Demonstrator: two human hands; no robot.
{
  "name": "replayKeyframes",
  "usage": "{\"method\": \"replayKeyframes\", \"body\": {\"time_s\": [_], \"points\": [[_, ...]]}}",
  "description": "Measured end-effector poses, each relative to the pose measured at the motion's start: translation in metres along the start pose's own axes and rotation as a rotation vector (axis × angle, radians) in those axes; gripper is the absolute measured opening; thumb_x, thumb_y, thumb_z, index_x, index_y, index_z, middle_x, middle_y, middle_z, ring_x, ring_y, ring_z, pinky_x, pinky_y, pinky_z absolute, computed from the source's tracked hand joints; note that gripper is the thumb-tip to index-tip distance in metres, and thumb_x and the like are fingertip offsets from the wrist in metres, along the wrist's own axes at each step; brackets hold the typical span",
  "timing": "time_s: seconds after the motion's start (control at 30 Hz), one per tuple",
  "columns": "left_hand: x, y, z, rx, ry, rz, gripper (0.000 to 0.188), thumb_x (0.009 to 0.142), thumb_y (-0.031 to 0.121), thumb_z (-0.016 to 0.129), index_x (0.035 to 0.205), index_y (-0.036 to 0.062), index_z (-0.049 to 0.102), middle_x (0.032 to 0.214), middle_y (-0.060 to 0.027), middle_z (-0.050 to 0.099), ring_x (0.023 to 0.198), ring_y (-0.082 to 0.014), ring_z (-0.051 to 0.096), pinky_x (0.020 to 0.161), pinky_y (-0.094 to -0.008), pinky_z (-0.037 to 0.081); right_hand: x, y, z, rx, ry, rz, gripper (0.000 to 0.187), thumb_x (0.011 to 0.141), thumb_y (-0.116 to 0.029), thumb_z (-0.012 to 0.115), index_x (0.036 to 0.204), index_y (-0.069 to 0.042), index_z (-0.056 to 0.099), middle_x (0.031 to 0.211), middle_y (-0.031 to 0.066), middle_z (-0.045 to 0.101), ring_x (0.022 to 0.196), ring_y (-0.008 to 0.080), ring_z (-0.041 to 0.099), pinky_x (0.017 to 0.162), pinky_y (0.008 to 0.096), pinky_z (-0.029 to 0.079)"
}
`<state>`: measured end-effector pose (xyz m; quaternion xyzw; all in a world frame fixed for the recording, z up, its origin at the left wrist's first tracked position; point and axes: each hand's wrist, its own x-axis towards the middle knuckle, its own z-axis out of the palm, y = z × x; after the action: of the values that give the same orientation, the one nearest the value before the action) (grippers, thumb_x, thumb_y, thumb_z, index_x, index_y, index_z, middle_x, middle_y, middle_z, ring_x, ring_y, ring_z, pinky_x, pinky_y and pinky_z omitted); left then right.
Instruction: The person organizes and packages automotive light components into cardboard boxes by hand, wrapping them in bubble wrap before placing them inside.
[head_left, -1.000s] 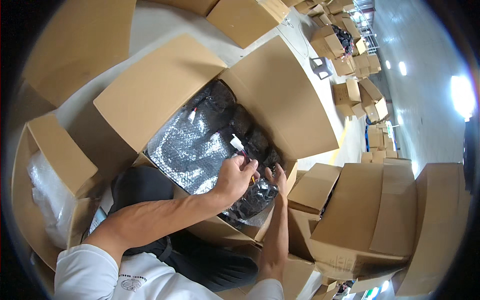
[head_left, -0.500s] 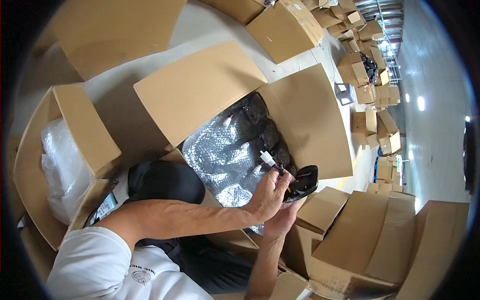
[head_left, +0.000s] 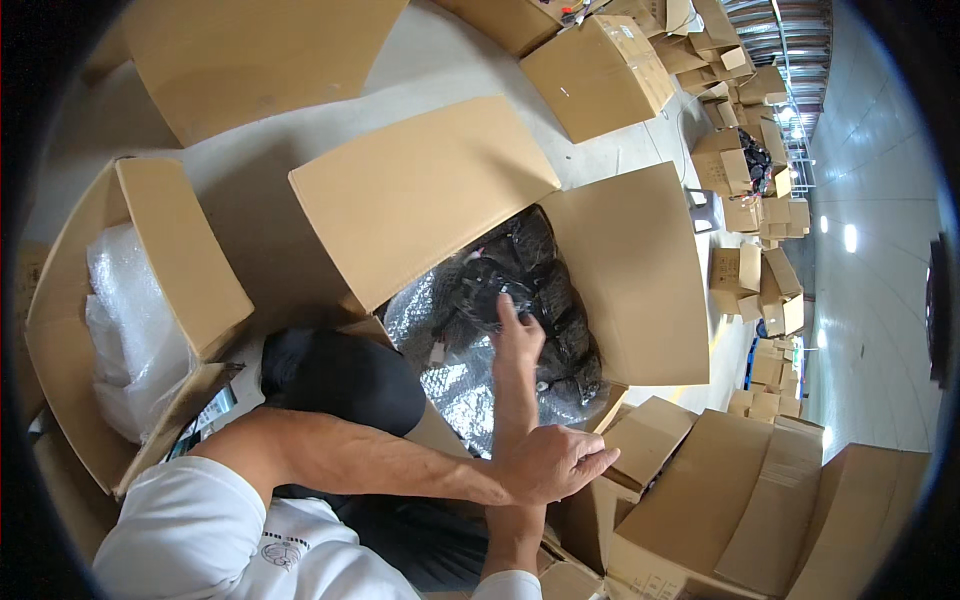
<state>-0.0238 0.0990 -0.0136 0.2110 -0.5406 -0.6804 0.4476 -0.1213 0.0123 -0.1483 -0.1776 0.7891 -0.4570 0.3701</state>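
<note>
My right hand (head_left: 518,335) reaches into an open cardboard box (head_left: 430,190), its thumb and fingers on a black plastic housing (head_left: 482,292). The fingers' undersides are partly hidden. Beneath and beside the housing lie a sheet of silvery bubble wrap (head_left: 465,395) and several dark wrapped parts (head_left: 552,292) in a row along the box's right side. A small pale connector (head_left: 437,352) rests on the wrap. My left hand (head_left: 555,465) crosses over my right forearm outside the box, fingers curled, nothing visible in them.
At left stands another open box (head_left: 185,255) holding clear bubble wrap (head_left: 135,310). Closed and folded cartons (head_left: 720,500) crowd the right near side. A closed carton (head_left: 600,75) sits on the floor beyond. More open boxes (head_left: 735,160) line the far right. My knee (head_left: 340,380) is against the box.
The black housing with its wires and white connector has gone from above the box's near edge down into the box with my right hand. My left hand has let go and drawn back nearer me.
</note>
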Motion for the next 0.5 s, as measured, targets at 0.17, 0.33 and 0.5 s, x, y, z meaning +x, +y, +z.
{"method": "replayKeyframes", "body": {"time_s": [0.17, 0.33, 0.5], "points": [[0.005, -0.002, 0.002, -0.012, -0.030, -0.023, 0.037, 0.098, 0.030, 0.062, 0.076, -0.0004, 0.059, 0.068, -0.0213, 0.060, 0.067, -0.0406, 0.063, 0.058, -0.0468, 0.047, 0.010, 0.048, 0.028, 0.284, -0.049, 0.015, 0.027, 0.092, -0.024, 0.074, 0.100, -0.001, 0.065, 0.093, 0.0046, 0.069, 0.078, 0.0147, 0.065, 0.064, 0.0302, 0.053], [0.005, -0.012, -0.007, -0.017, -0.034, 0.005, 0.040, 0.098, 0.031, 0.060, 0.073, 0.0001, 0.060, 0.065, -0.0219, 0.059, 0.064, -0.0425, 0.062, 0.057, -0.0482, 0.047, -0.010, 0.044, 0.037, -0.324, 0.165, -0.289, 0.045, 0.091, -0.030, 0.073, 0.114, 0.007, 0.061, 0.080, 0.0096, 0.066, 0.072, 0.0220, 0.061, 0.071, 0.0360, 0.050], [0.012, -0.008, 0.003, 0.049, -0.113, 0.033, 0.035, 0.099, 0.023, 0.062, 0.074, -0.0011, 0.055, 0.064, -0.0205, 0.054, 0.057, -0.0305, 0.058, 0.055, -0.0393, 0.043, -0.004, 0.045, 0.026, -0.475, 0.291, -0.479, 0.062, 0.087, -0.042, 0.075, 0.118, 0.009, 0.056, 0.095, 0.0245, 0.068, 0.085, 0.0342, 0.067, 0.080, 0.0419, 0.052]]}}
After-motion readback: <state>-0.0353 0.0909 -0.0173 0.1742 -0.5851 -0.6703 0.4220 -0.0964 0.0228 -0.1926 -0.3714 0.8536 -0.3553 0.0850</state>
